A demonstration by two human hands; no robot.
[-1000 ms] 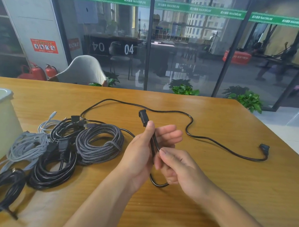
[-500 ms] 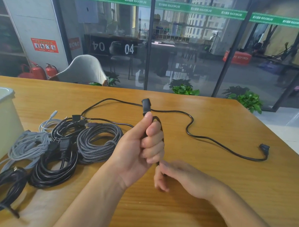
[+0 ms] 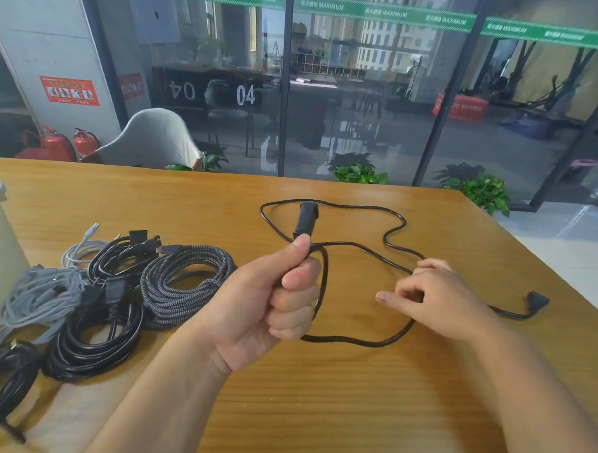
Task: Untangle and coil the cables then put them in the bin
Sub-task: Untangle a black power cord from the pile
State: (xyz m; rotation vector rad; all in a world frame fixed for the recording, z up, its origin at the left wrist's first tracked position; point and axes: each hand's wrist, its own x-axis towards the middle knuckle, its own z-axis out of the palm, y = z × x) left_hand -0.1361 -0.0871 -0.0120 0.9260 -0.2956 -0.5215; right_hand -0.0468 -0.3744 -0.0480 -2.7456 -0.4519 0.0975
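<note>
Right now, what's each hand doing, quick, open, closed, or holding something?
Left hand: closed around the thin black cable, just below its plug.
Right hand: fingers curled, cable runs under them; grip cannot be told.
</note>
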